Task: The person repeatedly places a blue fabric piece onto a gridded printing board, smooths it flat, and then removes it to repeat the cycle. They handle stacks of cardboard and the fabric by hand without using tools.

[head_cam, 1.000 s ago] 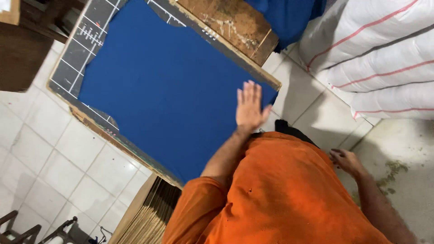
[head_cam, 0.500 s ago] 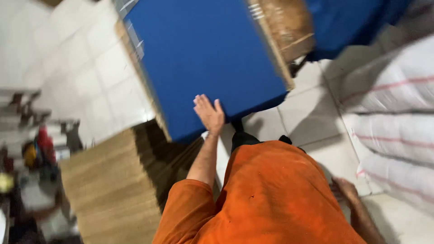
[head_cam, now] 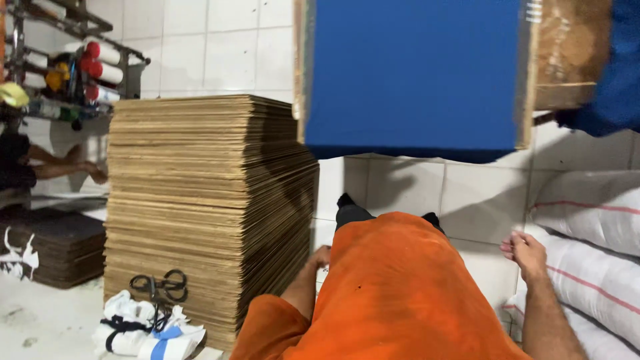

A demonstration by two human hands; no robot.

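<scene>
A large blue board (head_cam: 413, 73) lies on a wooden frame (head_cam: 567, 53) at the top of the view, above my orange shirt. My left hand (head_cam: 322, 257) hangs low beside a tall stack of brown cardboard sheets (head_cam: 207, 207); it is half hidden by my shirt, and its fingers do not show clearly. My right hand (head_cam: 525, 251) is down at my side, right by the white sacks (head_cam: 593, 213). Its fingers are loosely bent and it holds nothing. Neither hand touches the blue board.
Black scissors (head_cam: 160, 283) hang on the stack's lower front, above a bundle of white cloth (head_cam: 147, 330). A rack with red and yellow spools (head_cam: 87, 60) stands at the back left. Another person's legs (head_cam: 67, 163) and a low pile of dark sheets (head_cam: 53, 243) are at the left.
My left hand has come off the blue board and dropped beside the cardboard stack. The view has swung left, bringing the stack and the rack into sight.
</scene>
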